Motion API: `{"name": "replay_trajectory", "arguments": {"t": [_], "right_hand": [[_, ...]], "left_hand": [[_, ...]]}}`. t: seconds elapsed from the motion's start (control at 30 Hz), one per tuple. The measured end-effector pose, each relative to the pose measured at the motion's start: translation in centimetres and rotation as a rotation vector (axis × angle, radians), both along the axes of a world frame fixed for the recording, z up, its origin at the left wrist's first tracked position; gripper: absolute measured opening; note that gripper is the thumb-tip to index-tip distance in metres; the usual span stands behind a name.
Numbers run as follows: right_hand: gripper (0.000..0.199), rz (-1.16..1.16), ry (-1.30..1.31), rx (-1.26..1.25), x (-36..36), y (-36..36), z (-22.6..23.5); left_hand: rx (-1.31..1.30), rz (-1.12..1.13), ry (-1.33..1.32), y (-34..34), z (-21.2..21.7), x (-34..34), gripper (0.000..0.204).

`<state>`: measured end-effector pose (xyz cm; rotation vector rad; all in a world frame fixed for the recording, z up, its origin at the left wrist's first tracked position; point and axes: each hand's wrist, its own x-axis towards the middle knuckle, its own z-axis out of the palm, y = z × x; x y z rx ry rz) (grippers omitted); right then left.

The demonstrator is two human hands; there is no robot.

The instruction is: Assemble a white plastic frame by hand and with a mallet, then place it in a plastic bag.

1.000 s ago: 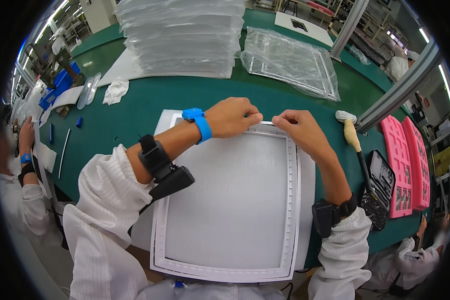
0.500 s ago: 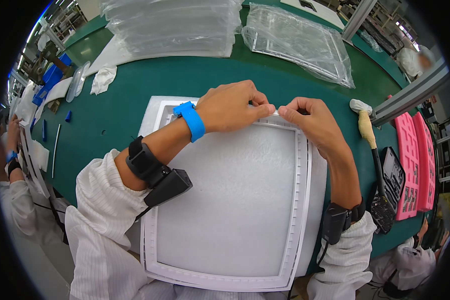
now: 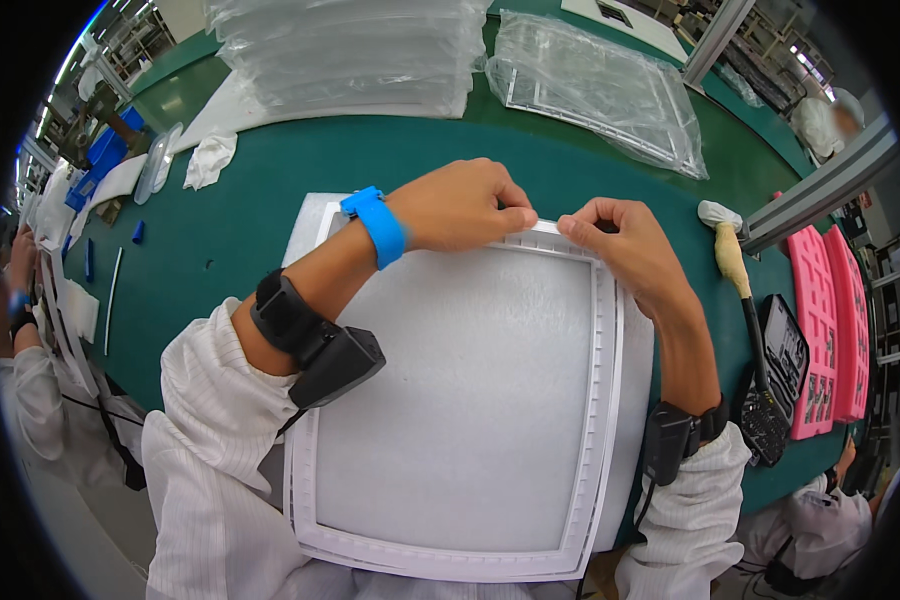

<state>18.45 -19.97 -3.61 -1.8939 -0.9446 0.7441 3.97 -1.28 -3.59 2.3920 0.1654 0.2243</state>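
A white rectangular plastic frame (image 3: 602, 400) with small ribs along its inner edge lies in front of me on a white foam sheet (image 3: 450, 400). My left hand (image 3: 465, 205), with a blue wristband, is closed at the frame's far rail, thumb and bent index finger pinched together on it. A short way to the right, my right hand (image 3: 630, 245) pinches the same rail near its far right corner. Between the two thumbs a short stretch of the rail shows. My left hand hides the rail's left part, and the exact contact under the fingertips is hard to see.
Stacked plastic-wrapped sheets (image 3: 345, 60) and a bagged frame (image 3: 600, 95) stand at the back. To the right are a cloth-headed mallet (image 3: 732, 260), a black tool case (image 3: 782, 360), pink foam trays (image 3: 818, 330) and a metal post (image 3: 820, 185). A co-worker's arm shows at left.
My left hand has slid slightly left along the far rail, widening the gap between the hands. My right hand stays almost where it was.
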Motion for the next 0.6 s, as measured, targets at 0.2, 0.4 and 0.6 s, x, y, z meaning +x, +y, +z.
{"name": "replay_trajectory", "arguments": {"t": [0.2,0.4,0.6], "right_hand": [[0.025,-0.024,-0.009,-0.014,-0.4,-0.1,0.4],[0.024,0.008,0.053,-0.02,0.4,-0.4,0.7],[0.021,0.054,0.365,0.124,2.2,-1.9,0.2]], "left_hand": [[-0.028,-0.009,0.255,2.1,1.8,-1.1,0.035],[-0.051,-0.004,0.284,1.5,2.4,-0.7,0.038],[-0.102,0.05,0.265,2.2,0.5,-1.3,0.037]]}}
